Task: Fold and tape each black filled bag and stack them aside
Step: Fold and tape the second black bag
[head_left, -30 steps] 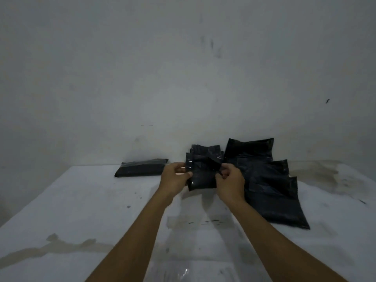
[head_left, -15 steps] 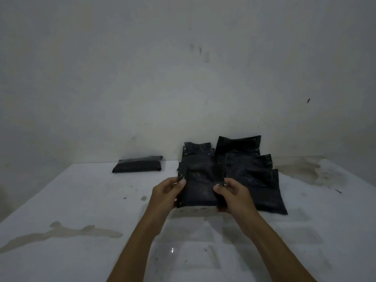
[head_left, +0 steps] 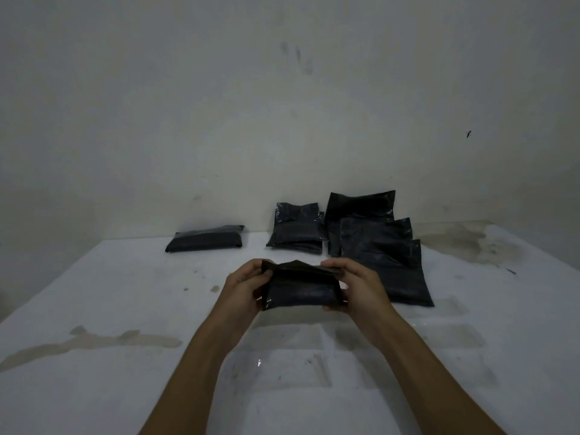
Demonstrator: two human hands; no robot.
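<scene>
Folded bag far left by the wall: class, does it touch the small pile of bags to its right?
Apart. The head view shows bare white table between the folded bag and the small pile.

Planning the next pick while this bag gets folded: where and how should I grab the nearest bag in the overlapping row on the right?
Take the nearest flat bag by its near right corner, coming from the right with the right hand. That corner lies bare on the table. Its far edge butts or overlaps the next bag; the left side sits behind the held bag and left hand.
</scene>
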